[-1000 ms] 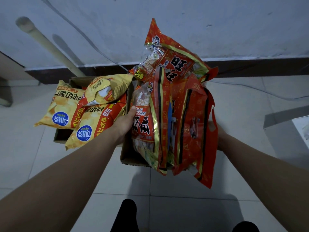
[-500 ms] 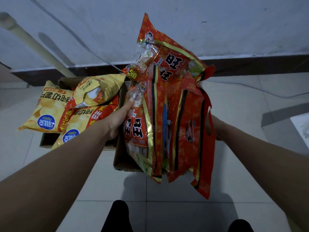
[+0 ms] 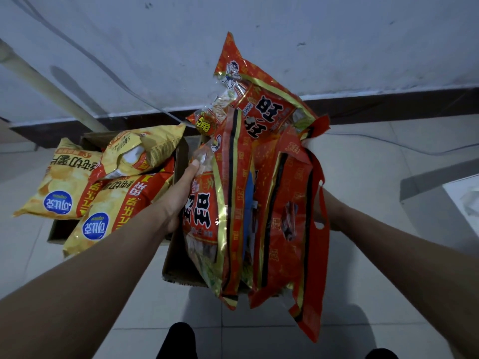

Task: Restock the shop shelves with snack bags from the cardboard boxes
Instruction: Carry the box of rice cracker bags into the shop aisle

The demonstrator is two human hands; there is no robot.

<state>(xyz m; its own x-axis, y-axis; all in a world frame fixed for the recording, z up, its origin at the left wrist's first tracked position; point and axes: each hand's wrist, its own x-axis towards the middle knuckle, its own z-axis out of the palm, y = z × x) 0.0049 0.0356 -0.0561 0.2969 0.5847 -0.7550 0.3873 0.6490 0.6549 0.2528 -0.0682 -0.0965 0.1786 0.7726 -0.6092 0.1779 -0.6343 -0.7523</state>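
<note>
Red bags (image 3: 259, 203) are held bundled at frame centre, long axis vertical, tops pointing to the upper edge. They are gripped by the left hand (image 3: 181, 195), thumb in front. The right hand (image 3: 330, 211) is mostly hidden, so its grip cannot be told.

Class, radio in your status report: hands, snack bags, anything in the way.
Left hand holds red snack bags at their left side. Right hand behind them, grip hidden. Bags above cardboard box; yellow chip bags in next box. No obstruction visible.
</note>
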